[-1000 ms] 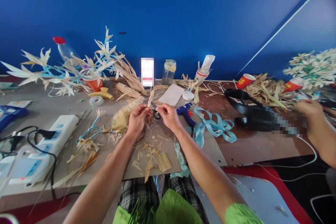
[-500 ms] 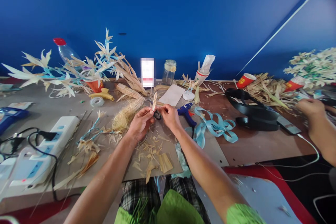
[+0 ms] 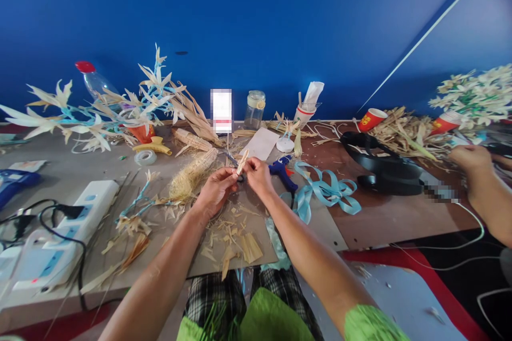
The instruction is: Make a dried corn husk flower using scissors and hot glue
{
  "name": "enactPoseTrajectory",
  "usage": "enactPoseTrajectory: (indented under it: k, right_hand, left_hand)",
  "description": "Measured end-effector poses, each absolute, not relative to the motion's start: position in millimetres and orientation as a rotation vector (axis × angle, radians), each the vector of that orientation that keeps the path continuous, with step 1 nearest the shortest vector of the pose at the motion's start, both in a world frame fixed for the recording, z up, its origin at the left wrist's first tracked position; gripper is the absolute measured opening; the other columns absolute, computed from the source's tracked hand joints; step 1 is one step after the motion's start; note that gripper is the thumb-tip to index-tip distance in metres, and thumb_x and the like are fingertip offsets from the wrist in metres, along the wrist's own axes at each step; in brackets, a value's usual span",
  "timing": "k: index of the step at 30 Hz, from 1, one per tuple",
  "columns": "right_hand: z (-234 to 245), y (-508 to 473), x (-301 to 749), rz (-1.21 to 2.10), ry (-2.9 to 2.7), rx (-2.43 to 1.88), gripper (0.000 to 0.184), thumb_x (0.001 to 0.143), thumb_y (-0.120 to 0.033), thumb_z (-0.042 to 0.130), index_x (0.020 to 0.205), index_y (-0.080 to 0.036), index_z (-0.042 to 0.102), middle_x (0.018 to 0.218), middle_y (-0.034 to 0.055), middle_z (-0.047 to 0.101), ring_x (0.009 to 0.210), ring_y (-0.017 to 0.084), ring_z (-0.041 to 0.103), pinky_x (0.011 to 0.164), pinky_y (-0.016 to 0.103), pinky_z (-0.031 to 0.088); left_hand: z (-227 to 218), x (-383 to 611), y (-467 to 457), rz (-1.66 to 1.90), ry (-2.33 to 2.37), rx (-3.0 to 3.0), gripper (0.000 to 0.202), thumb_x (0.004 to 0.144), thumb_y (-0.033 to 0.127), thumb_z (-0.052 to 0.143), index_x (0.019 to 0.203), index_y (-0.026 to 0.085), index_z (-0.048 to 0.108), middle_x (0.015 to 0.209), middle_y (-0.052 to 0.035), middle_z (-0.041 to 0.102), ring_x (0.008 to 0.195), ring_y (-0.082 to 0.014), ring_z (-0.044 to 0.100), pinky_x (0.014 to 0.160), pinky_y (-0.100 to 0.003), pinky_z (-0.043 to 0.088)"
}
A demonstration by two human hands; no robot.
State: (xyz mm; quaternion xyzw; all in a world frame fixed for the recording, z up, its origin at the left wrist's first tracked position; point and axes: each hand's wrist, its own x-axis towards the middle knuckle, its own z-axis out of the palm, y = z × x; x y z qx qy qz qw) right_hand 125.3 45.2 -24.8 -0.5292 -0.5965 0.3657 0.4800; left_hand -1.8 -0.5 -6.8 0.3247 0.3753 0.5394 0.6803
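My left hand point(image 3: 218, 187) pinches the lower end of a small pale piece of corn husk point(image 3: 242, 161) over the table. Closed fingers of my right hand point(image 3: 258, 175) meet the same piece from the right side. Scissors point(image 3: 229, 157) lie just behind the hands, partly hidden by them. Left of my hands rest a corn cob point(image 3: 207, 160) and a tuft of corn silk point(image 3: 184, 183). Husk scraps point(image 3: 232, 232) are scattered on the board below my wrists. A blue glue gun point(image 3: 283, 170) lies right of my right hand, beside a loose blue ribbon point(image 3: 328, 189).
Husk flowers on blue stems point(image 3: 96, 109) spread at the left, above a white power strip point(image 3: 76, 234). A jar point(image 3: 255, 109) stands at the back. A black headset point(image 3: 380, 168) lies at the right, near another person's hand point(image 3: 472, 162).
The husk piece has tilted to the right, and my right hand's fingers have come up against it. The view has shifted slightly.
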Motion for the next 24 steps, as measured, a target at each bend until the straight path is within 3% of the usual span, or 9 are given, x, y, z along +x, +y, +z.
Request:
enactPoseTrajectory:
  k: [4,12,24]
  right_hand:
    - [-23,44,125,0.904,-1.480,-1.308,0.025,0.076,-0.038,0.054,0.061,-0.018,0.053,0.058,-0.0011,0.057,0.055,0.012,0.047,0.055,0.022,0.036]
    - [-17,42,128,0.833,-1.557,-1.320,0.033,0.077,-0.044,0.053,0.056,-0.018,0.050,0.051,-0.0046,0.045,0.052,0.009,0.038,0.052,0.022,0.031]
    - [-12,40,129,0.857,-1.586,-1.295,0.029,0.075,-0.040,0.053,0.056,-0.018,0.049,0.052,-0.0034,0.048,0.053,0.010,0.042,0.054,0.022,0.033]
  left_hand:
    - [-5,-2,-1,1.186,0.824,0.710,0.027,0.055,0.025,0.082,0.070,0.014,0.062,0.071,-0.0002,0.065,0.046,-0.0036,0.046,0.049,-0.020,0.039]
    - [-4,-6,0,1.176,0.809,0.646,0.024,0.060,0.022,0.080,0.073,0.014,0.062,0.071,-0.0026,0.067,0.046,-0.0035,0.045,0.051,-0.021,0.040]
    - [-5,-7,0,1.131,0.787,0.618,0.024,0.058,0.021,0.081,0.072,0.014,0.063,0.071,-0.0029,0.067,0.046,-0.0040,0.046,0.052,-0.021,0.040]
